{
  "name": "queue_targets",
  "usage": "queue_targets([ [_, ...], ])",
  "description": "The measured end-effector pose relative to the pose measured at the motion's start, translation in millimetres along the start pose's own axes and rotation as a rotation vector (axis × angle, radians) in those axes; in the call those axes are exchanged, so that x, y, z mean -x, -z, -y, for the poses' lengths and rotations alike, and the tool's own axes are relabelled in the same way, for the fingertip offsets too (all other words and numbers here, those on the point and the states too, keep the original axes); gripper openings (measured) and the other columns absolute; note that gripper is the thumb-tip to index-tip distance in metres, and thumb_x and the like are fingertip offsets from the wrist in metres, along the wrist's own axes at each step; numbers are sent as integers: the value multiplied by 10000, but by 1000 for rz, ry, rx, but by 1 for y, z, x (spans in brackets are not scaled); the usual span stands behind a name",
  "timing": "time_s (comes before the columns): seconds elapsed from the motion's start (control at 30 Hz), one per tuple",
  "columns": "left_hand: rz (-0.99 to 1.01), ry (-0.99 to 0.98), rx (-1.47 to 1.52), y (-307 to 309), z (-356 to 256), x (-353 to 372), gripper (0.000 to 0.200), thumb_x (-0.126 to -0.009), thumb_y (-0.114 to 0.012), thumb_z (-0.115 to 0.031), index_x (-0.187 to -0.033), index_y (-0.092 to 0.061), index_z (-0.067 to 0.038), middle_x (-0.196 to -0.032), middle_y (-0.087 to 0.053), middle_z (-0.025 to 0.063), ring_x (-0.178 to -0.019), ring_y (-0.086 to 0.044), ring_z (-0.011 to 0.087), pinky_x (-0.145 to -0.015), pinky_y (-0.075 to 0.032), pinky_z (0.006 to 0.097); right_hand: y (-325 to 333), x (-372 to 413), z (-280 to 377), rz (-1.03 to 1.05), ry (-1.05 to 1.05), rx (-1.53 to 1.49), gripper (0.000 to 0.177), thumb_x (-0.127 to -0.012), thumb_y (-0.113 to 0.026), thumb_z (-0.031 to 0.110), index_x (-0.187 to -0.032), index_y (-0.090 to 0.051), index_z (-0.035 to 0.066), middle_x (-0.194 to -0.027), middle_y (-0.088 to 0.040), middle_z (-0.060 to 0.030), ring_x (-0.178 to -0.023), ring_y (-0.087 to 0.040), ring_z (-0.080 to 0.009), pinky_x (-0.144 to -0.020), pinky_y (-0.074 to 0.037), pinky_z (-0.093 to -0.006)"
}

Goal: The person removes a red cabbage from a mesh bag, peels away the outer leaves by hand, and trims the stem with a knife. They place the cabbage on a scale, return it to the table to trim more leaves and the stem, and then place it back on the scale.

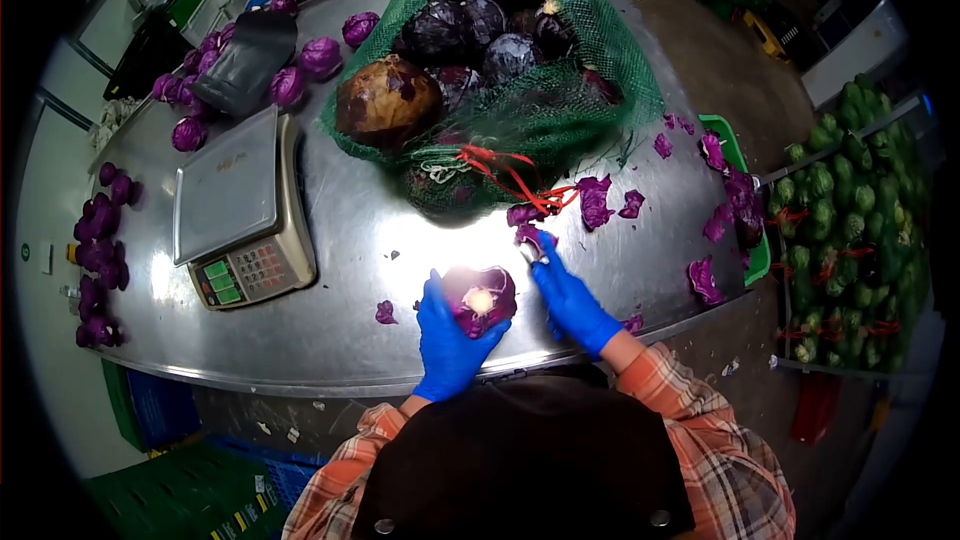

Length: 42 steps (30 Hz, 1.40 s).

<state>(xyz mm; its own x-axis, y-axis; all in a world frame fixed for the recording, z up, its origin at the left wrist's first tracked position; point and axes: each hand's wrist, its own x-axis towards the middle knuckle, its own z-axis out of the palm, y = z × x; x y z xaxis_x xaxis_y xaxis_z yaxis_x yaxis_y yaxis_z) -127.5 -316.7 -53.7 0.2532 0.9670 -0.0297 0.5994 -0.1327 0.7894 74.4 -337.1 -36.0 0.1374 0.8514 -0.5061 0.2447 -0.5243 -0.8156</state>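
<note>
My left hand (447,340), in a blue glove, is wrapped round a red cabbage (482,302). The pale cut stem of the cabbage faces up towards me. To its right, my right hand (572,302), also gloved in blue, pinches a purple cabbage leaf (533,237) with a whitish base; it is apart from the cabbage. Just beyond both hands lies a green mesh sack (440,195), open and full of dark, untrimmed red cabbages (435,28). Red string (520,180) hangs from the near side of the sack.
A digital scale (255,265) stands on the steel table (350,350) at left. Trimmed red cabbages (320,58) line the far left and left edge. Torn leaves (594,202) lie at right, near a green crate (760,260). Bagged green vegetables (850,200) are stacked beyond.
</note>
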Motion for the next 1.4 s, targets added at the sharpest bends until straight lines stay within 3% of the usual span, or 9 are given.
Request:
queue_targets([
  [0.1, 38, -51, -30, -2, 4, 6, 1220, -635, -864, -385, -1465, -82, 50, -1380, -356, 255, -1187, -449, 409, -954, -432, 473, -42, -15, -56, -182, 556, 170, 628, -1011, -408, 369, -1524, -112, 158, -888, -608, -183, -639, -610, -261, -617, -497, -361],
  [0.27, 127, 18, 28, -1, -1, 5, 1276, -603, -877, -414, -1454, -64, 81, -1362, -375, 264, -1158, -475, 408, -919, -458, 463, -25, 26, 21, 159, -60, -64, 633, -1012, -400, 359, -1523, -110, 124, -1113, -624, -285, -939, -652, -386, -795, -494, -434],
  [0.37, 119, -8, 14, -6, 2, 4, 1276, -584, -881, -425, -1448, -90, 80, -1314, -413, 260, -1117, -494, 399, -881, -469, 466, -43, 15, -19, -8, 262, 88, 620, -1008, -404, 340, -1517, -134, 110, -1053, -636, -278, -888, -654, -394, -765, -502, -427],
  [0.67, 130, 6, -160, -8, -12, 2, 1302, -575, -861, -520, -1459, -113, 75, -1388, -338, 326, -1229, -429, 433, -963, -436, 471, -35, 4, -24, -78, 250, 308, 568, -1004, -400, 379, -1480, -274, 95, -1031, -625, -280, -875, -631, -421, -752, -494, -449],
  [0.77, 146, 40, -221, -7, -21, -2, 1329, -564, -860, -536, -1460, -89, 72, -1381, -351, 316, -1204, -451, 428, -946, -449, 472, -41, -8, -43, -177, 345, 341, 547, -1008, -388, 390, -1468, -316, 103, -1007, -667, -209, -654, -638, -326, -616, -512, -398],
  [0.9, 137, 15, -291, -12, -7, 9, 1377, -545, -852, -578, -1461, -55, 72, -1351, -375, 300, -1172, -471, 422, -921, -467, 466, 4, -12, -29, -34, -202, -565, 396, -965, -491, 322, -1298, -501, 109, -957, -648, -85, -442, -463, -119, -398, -422, -278],
  [1.0, 123, 72, -231, -9, -10, 11, 1377, -540, -853, -581, -1461, -63, 69, -1339, -383, 291, -1172, -473, 419, -919, -469, 462, 5, 19, -11, -74, -92, -371, 362, -964, -501, 319, -1258, -533, 110, -946, -648, -101, -455, -490, -134, -417, -433, -289],
  [1.17, 46, 10, -264, -12, -3, 15, 1363, -540, -854, -581, -1457, -84, 70, -1325, -388, 286, -1171, -478, 416, -922, -470, 462, 19, 64, -16, 52, 173, 258, 304, -968, -498, 292, -1169, -554, 70, -993, -640, -235, -943, -607, -423, -785, -489, -460],
  [1.4, 58, 5, -264, -14, 0, 13, 1355, -574, -844, -567, -1447, -42, 90, -1329, -361, 293, -1176, -445, 417, -904, -462, 471, 1, 71, -30, 11, 236, 437, 253, -979, -456, 250, -1059, -559, 33, -883, -633, -266, -815, -617, -437, -683, -498, -489],
])
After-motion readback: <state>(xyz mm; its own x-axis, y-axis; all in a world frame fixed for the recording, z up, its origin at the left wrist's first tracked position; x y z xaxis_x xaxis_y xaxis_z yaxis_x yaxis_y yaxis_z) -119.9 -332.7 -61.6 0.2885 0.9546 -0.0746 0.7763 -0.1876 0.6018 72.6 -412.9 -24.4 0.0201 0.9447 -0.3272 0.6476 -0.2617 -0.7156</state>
